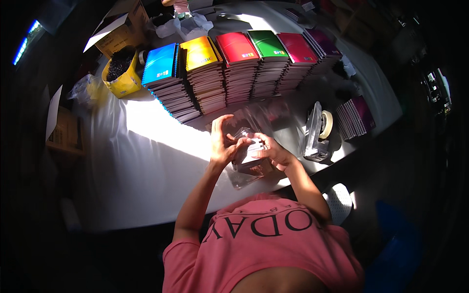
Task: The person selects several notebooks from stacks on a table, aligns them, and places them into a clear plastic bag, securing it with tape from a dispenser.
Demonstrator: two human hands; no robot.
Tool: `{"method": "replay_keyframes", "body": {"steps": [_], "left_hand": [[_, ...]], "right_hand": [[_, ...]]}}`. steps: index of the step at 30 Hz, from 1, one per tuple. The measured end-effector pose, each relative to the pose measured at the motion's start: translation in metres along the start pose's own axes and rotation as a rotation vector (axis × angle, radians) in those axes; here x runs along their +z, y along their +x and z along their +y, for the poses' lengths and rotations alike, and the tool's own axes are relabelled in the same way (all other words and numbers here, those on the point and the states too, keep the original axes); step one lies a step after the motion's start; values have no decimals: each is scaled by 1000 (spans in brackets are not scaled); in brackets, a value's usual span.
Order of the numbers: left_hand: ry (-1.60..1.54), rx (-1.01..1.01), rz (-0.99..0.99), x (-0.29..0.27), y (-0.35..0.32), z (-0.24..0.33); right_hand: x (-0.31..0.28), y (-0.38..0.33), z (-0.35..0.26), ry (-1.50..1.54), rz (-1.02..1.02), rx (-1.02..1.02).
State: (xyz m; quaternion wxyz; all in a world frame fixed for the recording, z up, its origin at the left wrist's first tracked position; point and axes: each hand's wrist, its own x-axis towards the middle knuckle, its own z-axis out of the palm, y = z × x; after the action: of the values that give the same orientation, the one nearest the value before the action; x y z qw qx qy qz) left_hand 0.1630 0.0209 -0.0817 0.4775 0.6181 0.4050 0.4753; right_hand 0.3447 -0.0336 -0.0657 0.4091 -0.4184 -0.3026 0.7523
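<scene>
Over the near middle of the table, my two hands meet around a small white packet that looks like paper cards or labels (250, 150). My right hand (276, 154) grips its right side, with the thumb on top. My left hand (223, 146) is closed at its left edge, with thumb and fingers curled in; exactly what the fingertips pinch is hard to make out. Clear plastic film (240, 182) lies under and around the packet. Just beyond my hands stand tall stacks of spiral notebooks: blue (162, 61), yellow (199, 52), red (237, 47), green (266, 44), crimson (296, 48) and purple (322, 44).
A tape dispenser (315, 141) with a cream tape roll (327, 124) stands to the right, beside a smaller pile of purple notebooks (355, 117). At the left, a yellow container (123, 87) holds black wiry pieces. An open cardboard box (122, 36) is behind it.
</scene>
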Motion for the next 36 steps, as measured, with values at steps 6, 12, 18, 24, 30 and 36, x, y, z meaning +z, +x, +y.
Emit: {"method": "replay_keyframes", "body": {"steps": [6, 12, 18, 24, 30, 36], "left_hand": [[-102, -254, -90, -8, 0, 4], [-210, -550, -401, -26, -3, -6], [-238, -466, -333, -22, -4, -1], [378, 192, -243, -19, 0, 12], [569, 157, -175, -9, -20, 31], [845, 348, -247, -16, -41, 41]], "right_hand": [[8, 9, -14, -543, 139, -60], [-8, 21, -3, -363, 115, -79], [-15, 24, -7, -390, 29, -100], [7, 17, -32, -660, 136, -45], [18, -4, -18, -1117, 272, -623], [40, -17, -19, -1439, 417, -614]]}}
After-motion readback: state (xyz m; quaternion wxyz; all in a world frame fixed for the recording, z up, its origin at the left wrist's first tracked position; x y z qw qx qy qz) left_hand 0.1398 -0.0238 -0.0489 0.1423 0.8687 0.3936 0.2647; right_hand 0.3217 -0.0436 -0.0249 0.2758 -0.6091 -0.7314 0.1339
